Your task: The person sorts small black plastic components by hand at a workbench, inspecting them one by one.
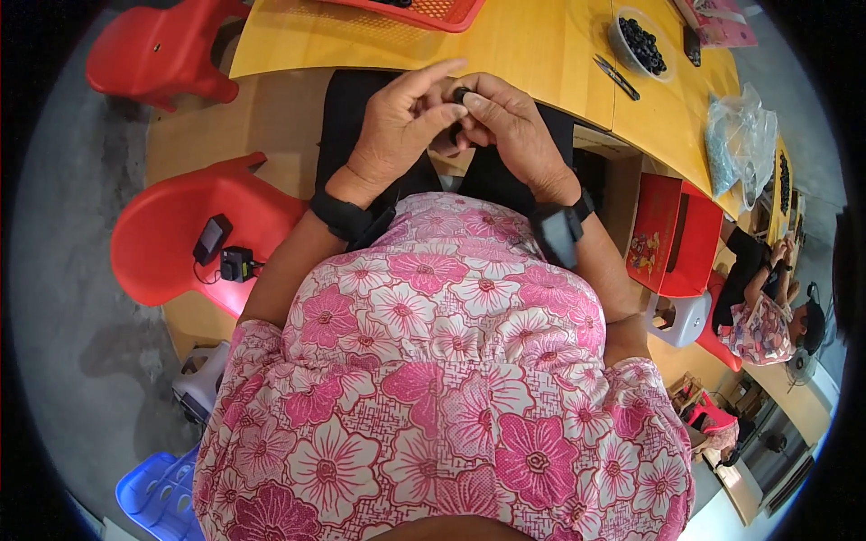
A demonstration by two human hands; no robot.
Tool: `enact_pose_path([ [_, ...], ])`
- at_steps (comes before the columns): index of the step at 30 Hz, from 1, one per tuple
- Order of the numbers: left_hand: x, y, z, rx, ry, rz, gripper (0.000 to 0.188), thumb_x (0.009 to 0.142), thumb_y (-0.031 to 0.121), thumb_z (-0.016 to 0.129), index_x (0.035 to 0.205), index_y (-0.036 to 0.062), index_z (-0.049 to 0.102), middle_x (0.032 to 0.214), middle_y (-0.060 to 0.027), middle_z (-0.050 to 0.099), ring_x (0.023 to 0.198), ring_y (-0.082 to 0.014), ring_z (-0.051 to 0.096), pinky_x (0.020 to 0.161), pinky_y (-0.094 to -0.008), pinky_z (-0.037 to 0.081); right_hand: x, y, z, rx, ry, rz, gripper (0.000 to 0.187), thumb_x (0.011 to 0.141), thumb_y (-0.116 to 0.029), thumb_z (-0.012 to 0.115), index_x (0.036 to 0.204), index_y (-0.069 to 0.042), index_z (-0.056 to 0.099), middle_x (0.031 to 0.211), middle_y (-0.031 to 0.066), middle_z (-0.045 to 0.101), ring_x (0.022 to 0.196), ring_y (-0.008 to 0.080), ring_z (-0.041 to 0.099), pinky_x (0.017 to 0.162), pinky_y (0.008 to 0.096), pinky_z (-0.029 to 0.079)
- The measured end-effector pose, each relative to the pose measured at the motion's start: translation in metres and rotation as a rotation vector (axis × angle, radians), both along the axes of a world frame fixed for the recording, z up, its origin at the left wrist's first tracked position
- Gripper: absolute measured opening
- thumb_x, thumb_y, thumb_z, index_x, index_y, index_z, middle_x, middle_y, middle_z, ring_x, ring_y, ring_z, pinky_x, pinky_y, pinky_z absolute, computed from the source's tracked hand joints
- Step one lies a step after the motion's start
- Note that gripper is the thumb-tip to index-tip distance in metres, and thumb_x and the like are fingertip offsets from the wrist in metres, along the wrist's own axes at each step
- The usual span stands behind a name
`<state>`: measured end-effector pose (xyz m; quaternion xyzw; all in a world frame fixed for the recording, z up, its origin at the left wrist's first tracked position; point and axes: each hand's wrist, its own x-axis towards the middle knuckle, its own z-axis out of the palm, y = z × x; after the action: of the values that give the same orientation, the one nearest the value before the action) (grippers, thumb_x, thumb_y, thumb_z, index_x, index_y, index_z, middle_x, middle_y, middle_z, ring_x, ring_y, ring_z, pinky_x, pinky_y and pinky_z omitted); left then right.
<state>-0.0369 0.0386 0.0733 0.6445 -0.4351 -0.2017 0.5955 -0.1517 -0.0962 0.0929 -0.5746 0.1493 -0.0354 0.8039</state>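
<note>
2 hands meet over the lap, just below the yellow table [541,54] edge. Left hand [397,126] and right hand [505,122] both pinch 1 small black part [460,94] between thumbs and fingertips. Bowl [622,41] of black pieces and cutters [616,77] lie on the table to the right, well apart.

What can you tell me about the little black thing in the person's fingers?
The little black thing is small, dark and roundish, maybe a ring or cap; most of it is hidden. It is pinched between the fingertips of the left hand and the right hand, held up in front of the body, just short of the yellow table. Its material is too small to tell.
</note>
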Motion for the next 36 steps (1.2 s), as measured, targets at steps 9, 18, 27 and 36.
enact_pose_path([
  [9, -0.015, -0.016, 0.014, 0.126, 0.255, -0.213, 0.036, 0.094, 0.023, 0.052, 0.121, -0.0007, 0.047, 0.096, -0.0076, 0.057, 0.083, -0.0098, 0.058, 0.066, -0.0239, 0.056, -0.005, -0.003, -0.013, -0.802, -0.171, -0.091, 0.019, 0.092, -0.02, 0.047, 0.102, -0.005, 0.054, 0.081, 0.0142, 0.059, 0.077, 0.0347, 0.059, 0.072, 0.0367, 0.047],
  [18, -0.025, -0.022, 0.005, 0.04, 0.103, -0.09, 0.032, 0.096, 0.022, 0.048, 0.116, -0.003, 0.049, 0.097, -0.0103, 0.061, 0.087, -0.0149, 0.057, 0.075, -0.0277, 0.047, -0.008, -0.001, -0.02, -0.688, -0.139, -0.13, 0.017, 0.092, -0.015, 0.046, 0.101, -0.004, 0.054, 0.073, 0.0128, 0.058, 0.064, 0.0269, 0.06, 0.062, 0.0343, 0.048],
  [27, -0.022, -0.025, 0.007, 0.103, 0.173, -0.07, 0.03, 0.094, 0.017, 0.052, 0.117, -0.0019, 0.05, 0.091, -0.0067, 0.06, 0.079, -0.0111, 0.057, 0.07, -0.0245, 0.047, -0.004, -0.011, -0.018, -0.235, -0.028, -0.076, 0.022, 0.095, -0.021, 0.047, 0.099, -0.002, 0.056, 0.065, 0.0, 0.049, 0.057, 0.01, 0.053, 0.053, 0.0247, 0.046],
  [36, -0.007, -0.022, 0.002, 0.039, 0.001, 0.094, 0.017, 0.081, 0.0, 0.065, 0.097, 0.0016, 0.065, 0.082, 0.001, 0.053, 0.074, -0.0058, 0.05, 0.068, -0.0191, 0.044, -0.002, -0.009, -0.01, 0.469, -0.006, -0.092, 0.031, 0.097, -0.031, 0.046, 0.098, -0.002, 0.055, 0.067, -0.0022, 0.041, 0.052, 0.0072, 0.035, 0.062, 0.0289, 0.048],
])
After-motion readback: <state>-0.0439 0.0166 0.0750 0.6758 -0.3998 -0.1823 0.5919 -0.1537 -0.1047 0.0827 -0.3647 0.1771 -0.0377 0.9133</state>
